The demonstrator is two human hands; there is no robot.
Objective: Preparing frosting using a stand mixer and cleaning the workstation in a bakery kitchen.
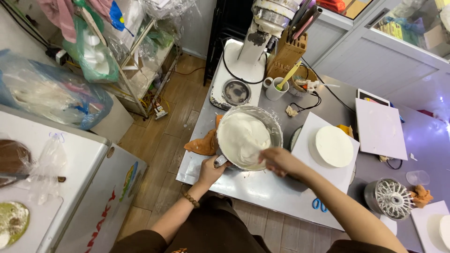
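Cream-working looks underway at frame centre: left hand point(212, 169) clamps the handle of the metal bowl point(276, 133) of white cream point(243, 137), right hand point(276, 160) closed around 1 barely visible tool; next needs steady bracing.

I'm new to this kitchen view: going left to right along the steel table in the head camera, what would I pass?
Orange cloth → left hand on the bowl of white cream → right hand → white frosted cake → blank white board.

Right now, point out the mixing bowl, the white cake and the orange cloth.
Mixing bowl point(276, 129), head view, right side of its metal rim.
White cake point(333, 146), head view, middle of its flat top.
Orange cloth point(202, 144), head view, the fold left of the bowl.
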